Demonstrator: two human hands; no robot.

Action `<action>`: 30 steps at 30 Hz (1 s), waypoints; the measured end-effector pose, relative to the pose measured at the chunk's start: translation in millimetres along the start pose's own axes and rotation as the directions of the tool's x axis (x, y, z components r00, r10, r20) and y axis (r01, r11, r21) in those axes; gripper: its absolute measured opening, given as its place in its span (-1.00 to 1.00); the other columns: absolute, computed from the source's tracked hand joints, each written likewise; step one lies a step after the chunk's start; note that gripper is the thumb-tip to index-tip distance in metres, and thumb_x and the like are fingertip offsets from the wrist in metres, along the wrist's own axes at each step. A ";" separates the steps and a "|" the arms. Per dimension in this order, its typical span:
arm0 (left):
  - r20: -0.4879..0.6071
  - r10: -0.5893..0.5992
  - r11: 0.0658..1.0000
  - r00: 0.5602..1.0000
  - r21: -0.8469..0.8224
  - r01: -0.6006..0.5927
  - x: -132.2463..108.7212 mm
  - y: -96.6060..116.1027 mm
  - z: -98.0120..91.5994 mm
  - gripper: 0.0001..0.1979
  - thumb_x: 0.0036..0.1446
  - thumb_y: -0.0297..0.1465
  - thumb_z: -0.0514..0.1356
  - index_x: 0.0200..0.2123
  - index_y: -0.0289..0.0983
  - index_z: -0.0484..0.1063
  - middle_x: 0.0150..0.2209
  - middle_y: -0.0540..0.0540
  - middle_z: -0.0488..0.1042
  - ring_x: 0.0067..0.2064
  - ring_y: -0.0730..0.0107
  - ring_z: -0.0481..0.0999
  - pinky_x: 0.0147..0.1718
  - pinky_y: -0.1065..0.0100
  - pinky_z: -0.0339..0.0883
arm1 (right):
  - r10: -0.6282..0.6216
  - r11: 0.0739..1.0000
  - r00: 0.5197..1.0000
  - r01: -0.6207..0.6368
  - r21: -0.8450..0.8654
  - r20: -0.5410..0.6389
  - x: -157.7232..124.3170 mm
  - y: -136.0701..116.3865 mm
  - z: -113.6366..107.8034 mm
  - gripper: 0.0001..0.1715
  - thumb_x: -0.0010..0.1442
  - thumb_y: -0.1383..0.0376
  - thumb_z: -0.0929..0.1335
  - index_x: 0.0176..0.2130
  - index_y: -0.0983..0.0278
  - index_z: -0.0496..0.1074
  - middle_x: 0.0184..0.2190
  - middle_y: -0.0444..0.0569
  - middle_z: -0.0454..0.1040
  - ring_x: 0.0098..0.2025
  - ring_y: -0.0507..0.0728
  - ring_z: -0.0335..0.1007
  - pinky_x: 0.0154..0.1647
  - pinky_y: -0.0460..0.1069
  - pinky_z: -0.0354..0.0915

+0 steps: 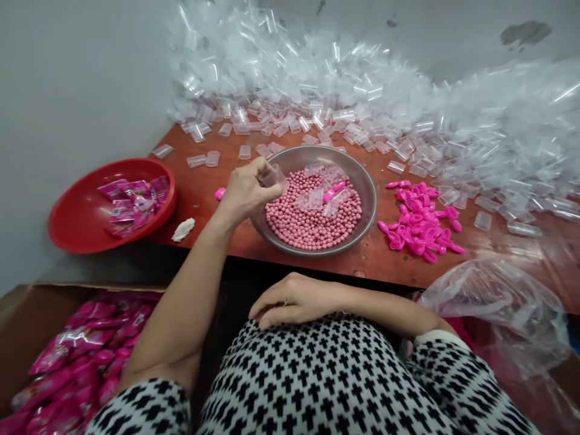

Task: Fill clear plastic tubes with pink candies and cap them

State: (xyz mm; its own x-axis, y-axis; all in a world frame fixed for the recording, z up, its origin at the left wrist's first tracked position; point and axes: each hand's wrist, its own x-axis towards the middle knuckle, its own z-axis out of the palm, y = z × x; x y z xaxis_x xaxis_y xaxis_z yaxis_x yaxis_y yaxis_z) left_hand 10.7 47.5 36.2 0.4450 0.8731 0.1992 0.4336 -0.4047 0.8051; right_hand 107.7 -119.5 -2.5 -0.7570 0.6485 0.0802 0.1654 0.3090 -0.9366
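My left hand pinches a clear plastic tube over the left rim of a grey metal bowl. Small round pink beads fill the bottom of the bowl, with several clear tubes and a bright pink plastic piece lying on them. Below the table edge, my right hand rests palm down against the patterned shirt, fingers loosely extended and nothing visible in them. A pile of bright pink plastic pieces with loop-like ends lies right of the bowl.
A large heap of clear tubes spreads along the back. On the left, a red bowl contains pink packets; a crumpled white scrap lies nearby. Below stands a box of pink packages. A clear plastic bag hangs at right.
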 end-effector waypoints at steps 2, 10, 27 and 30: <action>0.109 0.117 0.964 0.987 0.227 -0.140 -7.7 -1.8 -4.4 -0.82 -0.06 -0.37 0.22 -0.32 -0.26 0.44 -0.41 -0.03 0.50 -0.36 0.35 0.47 -0.32 0.36 0.32 | 0.072 0.995 0.994 -0.067 0.070 -0.085 -8.4 3.8 1.0 -0.71 0.24 0.23 0.34 -0.10 0.35 0.50 -0.17 -0.02 0.58 -0.16 0.02 0.51 -0.05 -0.14 0.30; 0.448 0.005 0.466 0.894 0.790 -0.398 -11.3 4.3 16.7 -0.71 0.14 -0.48 -0.01 -0.26 -0.35 0.52 -0.20 -0.31 0.50 -0.12 0.07 0.49 -0.30 0.27 0.29 | 0.314 0.939 0.897 -0.246 0.239 -0.310 -51.7 5.5 -2.6 -0.68 0.22 0.17 0.36 -0.11 0.31 0.52 -0.28 -0.04 0.60 -0.28 0.03 0.52 -0.22 -0.09 0.37; 0.814 0.028 0.621 0.581 0.441 -0.648 1.2 26.9 109.9 -0.68 0.11 -0.55 -0.03 -0.29 -0.41 0.54 -0.30 -0.38 0.55 -0.19 0.04 0.55 -0.17 0.17 0.32 | 0.457 0.882 0.443 -0.112 0.458 -0.772 -140.1 16.3 -26.7 -0.72 0.13 0.15 0.42 -0.24 0.31 0.52 -0.38 -0.04 0.61 -0.41 0.02 0.53 -0.36 -0.08 0.43; 0.757 0.173 0.759 0.630 0.306 -0.575 5.3 24.1 105.7 -0.76 0.14 -0.45 0.05 -0.32 -0.35 0.53 -0.32 -0.29 0.55 -0.23 0.14 0.54 -0.19 0.23 0.30 | 0.385 0.920 0.333 -0.207 0.332 -0.860 -157.8 22.9 -39.7 -0.71 0.15 0.14 0.40 -0.22 0.29 0.52 -0.41 -0.06 0.59 -0.41 0.04 0.52 -0.35 -0.05 0.43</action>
State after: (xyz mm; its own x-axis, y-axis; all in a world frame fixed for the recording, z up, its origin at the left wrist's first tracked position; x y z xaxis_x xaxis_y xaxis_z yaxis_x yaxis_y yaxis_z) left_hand 106.4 13.7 -2.4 0.9484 0.2748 -0.1582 0.3128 -0.8923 0.3255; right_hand 256.0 -187.1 -23.1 0.3555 0.9338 -0.0407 0.0993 -0.0810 -0.9918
